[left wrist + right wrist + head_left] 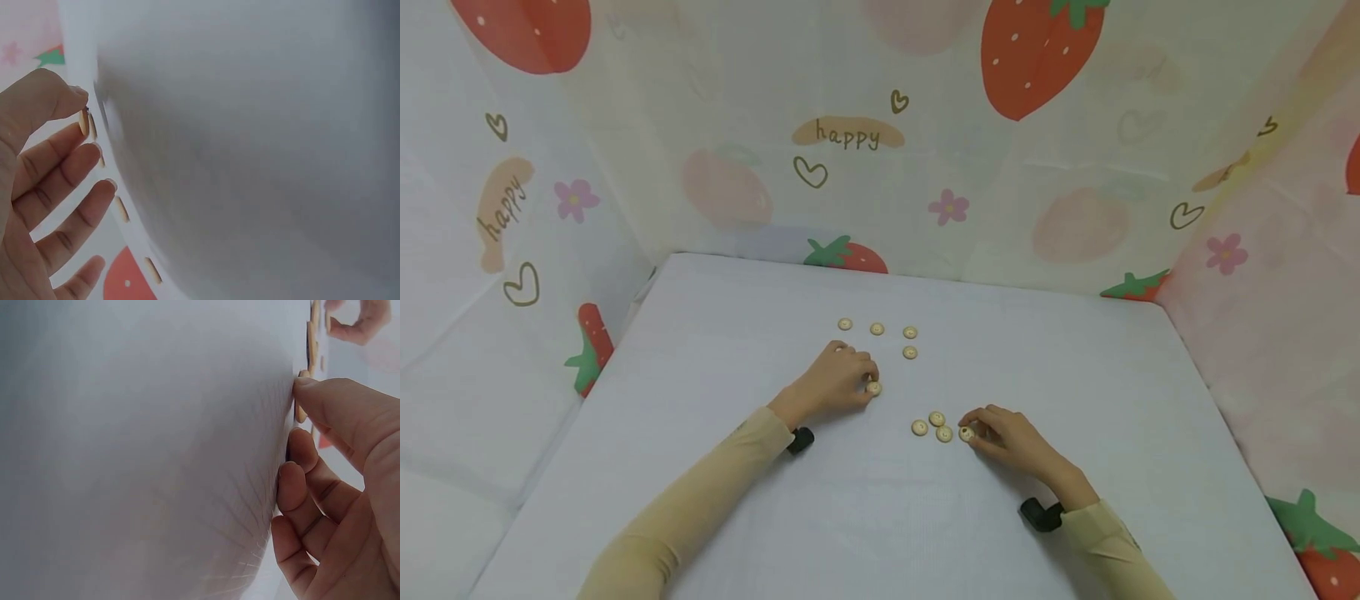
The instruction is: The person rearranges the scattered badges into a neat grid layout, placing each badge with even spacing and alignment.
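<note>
In the head view, several pale round wooden buttons lie on a white table. My left hand [838,377] pinches one wooden button [873,388] between thumb and index finger at the table's middle. The left wrist view shows that button [84,122] edge-on, with the other fingers spread. To the front right, my right hand [1017,440] holds another button [966,433] at its thumb and index fingertips, low at the tabletop. Just left of it lie three loose buttons, the nearest one [944,433] close beside it.
Beyond my left hand, three buttons form a row, its middle one [877,329] included, with another button [910,352] just below the right end. The white tabletop [760,308] meets a strawberry-print cloth [955,167] at the back and sides.
</note>
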{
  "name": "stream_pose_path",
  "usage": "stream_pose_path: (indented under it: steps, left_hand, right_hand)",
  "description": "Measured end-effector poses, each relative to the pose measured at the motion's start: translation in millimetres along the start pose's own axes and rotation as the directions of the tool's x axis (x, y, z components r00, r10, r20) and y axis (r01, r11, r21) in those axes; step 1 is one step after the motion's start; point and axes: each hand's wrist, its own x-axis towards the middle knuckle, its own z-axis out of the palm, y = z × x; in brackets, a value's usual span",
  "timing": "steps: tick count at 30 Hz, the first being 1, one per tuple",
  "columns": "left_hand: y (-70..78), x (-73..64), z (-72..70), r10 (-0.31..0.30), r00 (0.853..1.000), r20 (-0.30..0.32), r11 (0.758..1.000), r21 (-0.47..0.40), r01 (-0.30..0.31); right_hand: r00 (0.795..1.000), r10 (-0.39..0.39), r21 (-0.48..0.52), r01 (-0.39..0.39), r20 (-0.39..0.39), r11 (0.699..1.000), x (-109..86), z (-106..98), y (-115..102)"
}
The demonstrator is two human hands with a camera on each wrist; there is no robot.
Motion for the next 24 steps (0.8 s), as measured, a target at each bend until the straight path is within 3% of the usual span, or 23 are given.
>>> stream_pose_path:
  steps: [14,24]
  left_hand:
    - [-14.7,13.2,-2.6,0.002,1.000,-0.007,1.000,0.013,-0.002]
    - [-25.6,27.0,-3.1,-0.022,0.999,0.027,1.000,0.016,0.022]
  right_hand:
    - [1.000,0.009,0.011,-0.009,0.002,1.000,-0.4,0.2,1.8]
    - [1.000,0.004,0.005,-0.004,-0.002,1.000,-0.8,0.5,0.5]
